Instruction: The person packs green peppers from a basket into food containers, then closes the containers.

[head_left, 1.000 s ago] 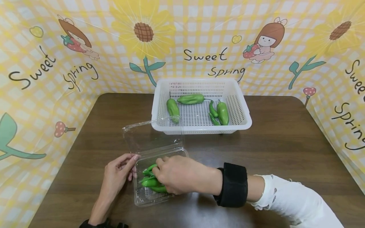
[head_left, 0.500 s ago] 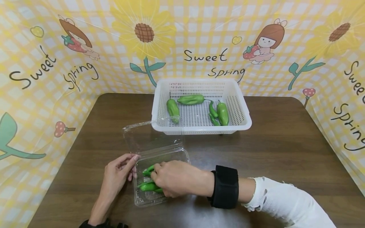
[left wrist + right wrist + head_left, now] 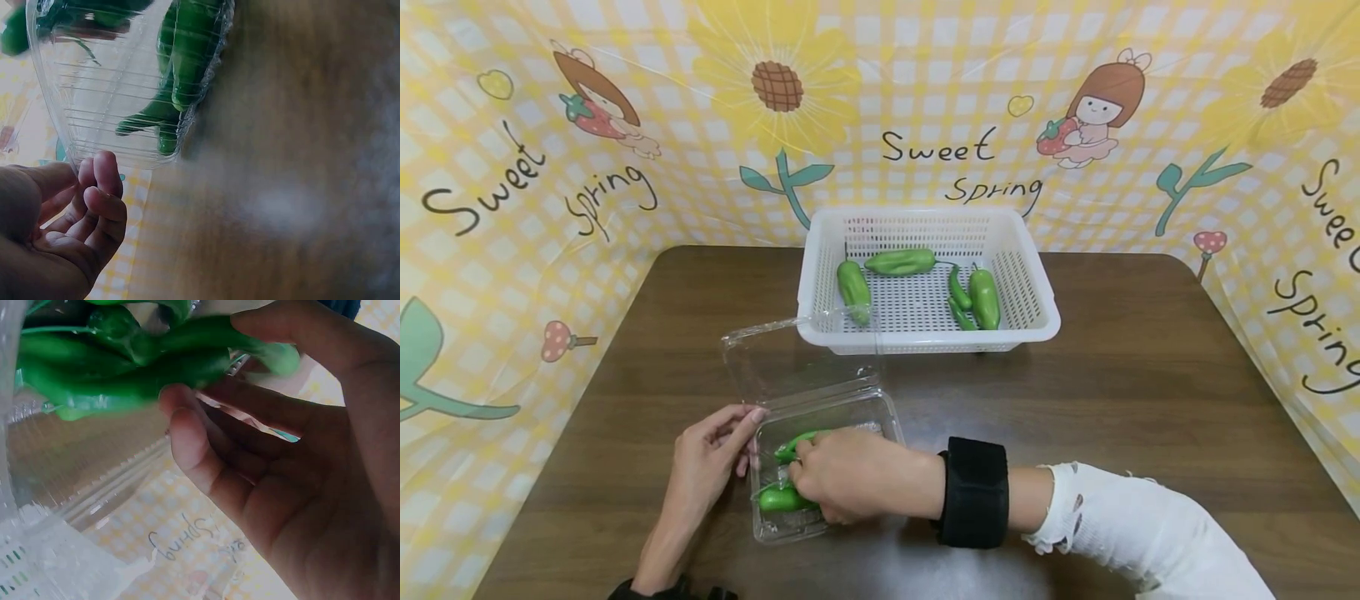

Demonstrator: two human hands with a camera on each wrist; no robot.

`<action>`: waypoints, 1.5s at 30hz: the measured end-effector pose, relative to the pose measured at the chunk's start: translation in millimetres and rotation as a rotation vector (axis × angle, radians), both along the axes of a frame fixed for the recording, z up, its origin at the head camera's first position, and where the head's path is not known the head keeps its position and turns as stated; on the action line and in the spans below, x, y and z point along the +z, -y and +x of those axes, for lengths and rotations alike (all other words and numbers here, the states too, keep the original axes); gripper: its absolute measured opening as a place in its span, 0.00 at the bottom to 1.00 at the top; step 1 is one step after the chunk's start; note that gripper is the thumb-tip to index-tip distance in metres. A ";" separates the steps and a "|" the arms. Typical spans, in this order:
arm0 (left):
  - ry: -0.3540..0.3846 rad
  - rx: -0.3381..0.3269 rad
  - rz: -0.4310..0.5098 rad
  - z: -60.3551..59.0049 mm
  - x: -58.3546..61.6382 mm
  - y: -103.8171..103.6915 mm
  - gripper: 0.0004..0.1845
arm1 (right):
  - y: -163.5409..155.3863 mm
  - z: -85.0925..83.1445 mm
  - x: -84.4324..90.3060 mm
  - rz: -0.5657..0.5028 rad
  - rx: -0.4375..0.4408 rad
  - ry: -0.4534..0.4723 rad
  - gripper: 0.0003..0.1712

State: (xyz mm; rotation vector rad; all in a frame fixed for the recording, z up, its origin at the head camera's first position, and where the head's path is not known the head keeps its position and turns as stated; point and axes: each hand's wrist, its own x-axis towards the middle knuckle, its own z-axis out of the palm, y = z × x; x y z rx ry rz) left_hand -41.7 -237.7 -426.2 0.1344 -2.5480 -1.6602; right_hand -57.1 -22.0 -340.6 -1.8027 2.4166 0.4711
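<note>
A clear plastic clamshell container lies on the table with its lid folded back. My left hand pinches its left rim between thumb and fingers, close to the hinge; the left wrist view shows the fingertips at the edge of the ribbed plastic. Inside lie several green peppers, among them a plump front one. Reaching in from the right, my right hand hides part of them. Up close in the right wrist view, its thumb and fingers grip a green pepper lying against others.
Behind the container stands a white perforated basket, overlapped by the lid in the head view. It holds several green peppers of different sizes, such as a large one. A yellow checked cloth surrounds the brown table.
My right hand has shifted a little left and toward me inside the container, and the front pepper has slid left. My left hand keeps its place on the rim.
</note>
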 end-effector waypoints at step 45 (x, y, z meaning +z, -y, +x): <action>0.015 -0.001 -0.019 -1.0 2.2 -1.3 0.13 | -7.5 -4.6 -9.7 -0.065 0.033 0.034 0.16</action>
